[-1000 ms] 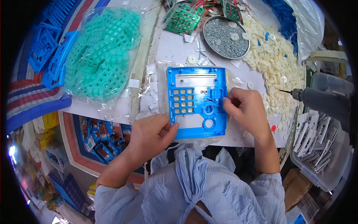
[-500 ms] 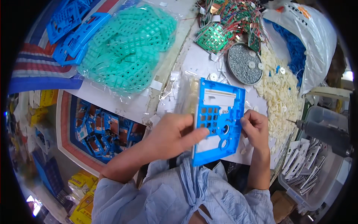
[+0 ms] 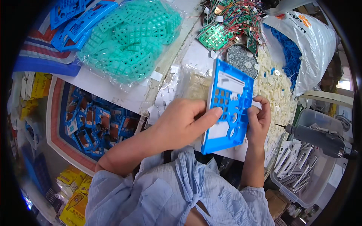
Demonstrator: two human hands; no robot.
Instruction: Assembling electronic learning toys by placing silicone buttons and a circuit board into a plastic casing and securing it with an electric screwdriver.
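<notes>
A blue plastic casing (image 3: 225,119), with a grid of square holes, round openings and a raised rim, is held tilted up above the table in front of me. My left hand (image 3: 181,121) grips its left side, the thumb lying across the inner face beside the square holes and the other fingers hidden behind. At the right edge, my right hand (image 3: 258,121) has its thumb against the casing and its fingers curled. Whether those fingers also hold a small part cannot be seen. Behind the casing stands a round tin (image 3: 234,56) of small metal screws, with a few white discs on top.
Green keypad mats (image 3: 139,41) fill a clear bag at the far left. Wired circuit boards (image 3: 213,37) lie at the back. Cream discs (image 3: 277,109) are heaped right, near a power screwdriver (image 3: 316,137) and a clear bin (image 3: 322,184). Blue assembled units (image 3: 96,124) fill a container below left.
The casing has moved slightly up and to the right, and both hands have gone with it. It is turned a little more edge-on. My grip looks the same.
</notes>
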